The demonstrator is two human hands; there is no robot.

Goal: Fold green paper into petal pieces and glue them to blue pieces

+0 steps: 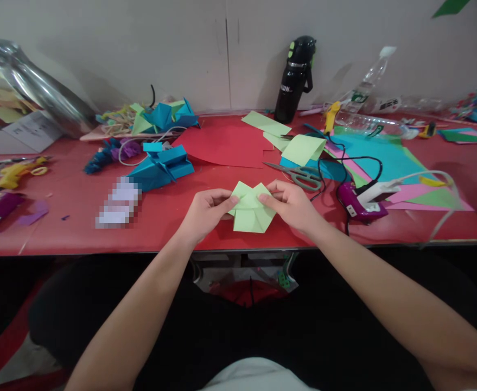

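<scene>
A piece of light green folded paper [251, 209] is held up between my hands, just above the front edge of the red table [173, 228]. My left hand [209, 210] pinches its left side, thumb on top and fingers behind. On the opposite side my right hand [289, 203] grips the paper the same way. Creases and several flaps show on its face. Beyond my right hand lie grey-handled scissors [303, 176]. Blue folded paper shapes [160, 165] sit to the left, farther back.
A purple power strip [360, 206] with cables is at right, near coloured paper sheets [401, 157]. Along the back stand a black bottle [293, 81] and a clear plastic bottle [368, 81]. A steel jug [43, 89] and a yellow glue gun [20, 174] are at left.
</scene>
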